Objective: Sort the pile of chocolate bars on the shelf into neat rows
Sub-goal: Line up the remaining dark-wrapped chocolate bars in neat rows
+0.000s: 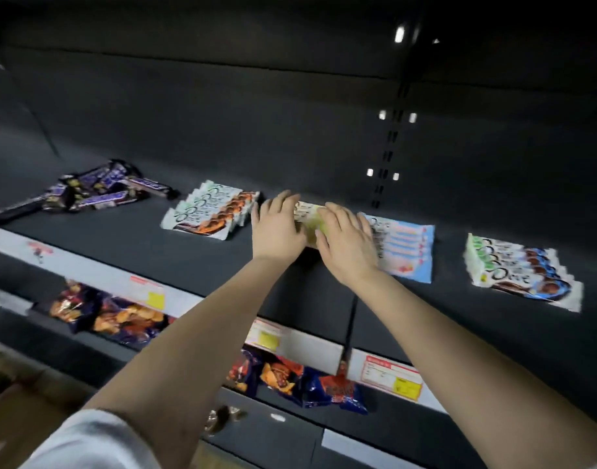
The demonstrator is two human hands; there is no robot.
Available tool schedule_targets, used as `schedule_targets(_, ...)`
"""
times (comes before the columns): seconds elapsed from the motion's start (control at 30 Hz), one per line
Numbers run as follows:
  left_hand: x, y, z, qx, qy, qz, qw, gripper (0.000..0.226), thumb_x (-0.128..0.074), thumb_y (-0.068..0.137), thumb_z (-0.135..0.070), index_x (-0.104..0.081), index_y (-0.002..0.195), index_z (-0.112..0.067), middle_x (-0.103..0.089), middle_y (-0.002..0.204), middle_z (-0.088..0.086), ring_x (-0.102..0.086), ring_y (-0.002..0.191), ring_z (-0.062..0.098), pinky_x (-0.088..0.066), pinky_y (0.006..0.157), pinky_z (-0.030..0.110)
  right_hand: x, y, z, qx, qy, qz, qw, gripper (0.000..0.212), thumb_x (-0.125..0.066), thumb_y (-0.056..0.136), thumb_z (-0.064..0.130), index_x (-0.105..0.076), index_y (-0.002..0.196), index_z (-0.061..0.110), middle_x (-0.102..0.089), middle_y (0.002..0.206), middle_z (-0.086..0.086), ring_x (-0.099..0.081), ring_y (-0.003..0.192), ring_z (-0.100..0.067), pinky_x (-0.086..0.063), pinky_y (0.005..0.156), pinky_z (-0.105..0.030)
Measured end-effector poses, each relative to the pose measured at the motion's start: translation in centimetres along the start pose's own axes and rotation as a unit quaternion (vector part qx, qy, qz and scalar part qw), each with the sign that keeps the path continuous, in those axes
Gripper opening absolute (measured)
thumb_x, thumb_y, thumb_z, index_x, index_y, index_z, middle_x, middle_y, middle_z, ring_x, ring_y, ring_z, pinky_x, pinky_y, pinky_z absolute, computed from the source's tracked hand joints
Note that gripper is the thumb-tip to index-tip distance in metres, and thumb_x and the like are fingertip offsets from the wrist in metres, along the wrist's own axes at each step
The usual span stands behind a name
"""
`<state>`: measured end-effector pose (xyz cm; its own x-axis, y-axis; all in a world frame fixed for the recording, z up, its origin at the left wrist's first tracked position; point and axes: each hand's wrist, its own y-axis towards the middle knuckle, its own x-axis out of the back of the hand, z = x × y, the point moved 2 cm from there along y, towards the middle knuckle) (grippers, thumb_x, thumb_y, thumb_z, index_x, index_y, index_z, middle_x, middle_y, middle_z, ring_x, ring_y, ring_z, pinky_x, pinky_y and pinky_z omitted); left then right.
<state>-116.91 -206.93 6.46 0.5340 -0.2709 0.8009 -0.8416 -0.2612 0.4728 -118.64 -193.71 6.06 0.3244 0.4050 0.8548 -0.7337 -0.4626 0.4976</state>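
Fingers (288, 201) of the left hand (278, 228) and right hand (348, 245) lie nearly straight, pressed flat on a pale stack of chocolate bars (307, 211) mid-shelf. The shelf (290, 292) is dark grey and dimly lit. Neat rows flank the stack: orange-printed bars (212, 211) to its left, blue bars (405, 248) partly under the right hand. A loose purple pile (97, 191) lies far left. Snack bags (121, 319) sit below.

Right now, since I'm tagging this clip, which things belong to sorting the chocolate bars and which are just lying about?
Part of the job: purple bars in a loose pile, orange bars, yellow bars under the left hand and right hand, blue bars, brown bars, the shelf.
Just lying about: snack bags on the shelf below, price labels, cardboard box.
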Motion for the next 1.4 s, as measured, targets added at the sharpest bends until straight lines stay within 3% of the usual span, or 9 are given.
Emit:
schedule_targets(0.2, 4.6, 0.8, 9.8, 0.079, 0.022, -0.046, 0.996, 0.053, -0.053, 0.08, -0.021, -0.045, 0.132, -0.019, -0.042, 0.142, 0.0, -0.035, 0.13, 0.027, -0.016, 0.112, 0.045, -3.8, 4.4, 7.9, 0.059, 0.025, 0.032, 0.997, 0.045, -0.036, 0.096, 0.032, -0.038, 0.138, 0.016, -0.036, 0.146, 0.0, -0.03, 0.135, -0.016, -0.014, 0.114, -0.038)
schedule_targets(0.43, 8.9, -0.6, 19.9, 0.134, 0.04, -0.085, 0.987, 0.055, -0.052, 0.079, -0.018, -0.044, 0.134, -0.02, -0.044, 0.141, 0.0, -0.037, 0.129, 0.025, -0.019, 0.111, 0.038, -7.5, 7.8, 18.5, 0.13, 0.069, 0.046, 0.988, 0.049, -0.037, 0.095, 0.033, -0.041, 0.136, 0.008, -0.042, 0.141, -0.009, -0.038, 0.131, -0.024, -0.02, 0.112, -0.037)
schedule_targets(0.7, 11.3, -1.7, 28.8, 0.17, 0.028, -0.053, 0.984, 0.057, -0.049, 0.08, -0.015, -0.043, 0.136, -0.016, -0.042, 0.144, 0.004, -0.034, 0.132, 0.027, -0.023, 0.111, 0.037, -12.1, 9.4, 28.4, 0.15, 0.095, 0.088, 0.98, 0.048, -0.038, 0.097, 0.033, -0.034, 0.14, 0.014, -0.037, 0.144, -0.007, -0.037, 0.129, -0.028, -0.024, 0.109, -0.038)
schedule_targets(1.03, 11.4, -0.6, 34.3, 0.187, 0.023, -0.021, 0.982, 0.052, -0.049, 0.087, -0.016, -0.039, 0.138, -0.017, -0.042, 0.143, 0.006, -0.034, 0.132, 0.027, -0.025, 0.11, 0.038, -15.7, 11.9, 30.8, 0.11, 0.087, 0.145, 0.979, 0.049, -0.034, 0.098, 0.034, -0.027, 0.143, 0.015, -0.028, 0.149, -0.005, -0.041, 0.127, -0.029, -0.035, 0.101, -0.04)
schedule_targets(1.2, 11.6, 1.4, 36.0, 0.183, 0.051, -0.004, 0.982, 0.05, -0.046, 0.091, -0.015, -0.035, 0.14, -0.014, -0.037, 0.146, 0.007, -0.033, 0.132, 0.029, -0.03, 0.107, 0.041, -16.5, 13.9, 31.1, 0.115, 0.083, 0.152, 0.978, 0.049, -0.034, 0.099, 0.03, -0.027, 0.144, 0.013, -0.024, 0.151, -0.004, -0.039, 0.13, -0.028, -0.032, 0.103, -0.037)
schedule_targets(1.4, 11.6, 2.3, 37.6, 0.237, 0.014, 0.0, 0.971, 0.048, -0.045, 0.094, -0.021, -0.034, 0.14, -0.016, -0.037, 0.145, 0.006, -0.034, 0.13, 0.031, -0.033, 0.103, 0.045, -18.6, 15.7, 32.0, 0.09, 0.117, 0.171, 0.974, 0.052, -0.041, 0.096, 0.022, -0.026, 0.144, 0.009, -0.02, 0.153, -0.005, -0.034, 0.133, -0.026, -0.032, 0.107, -0.037)
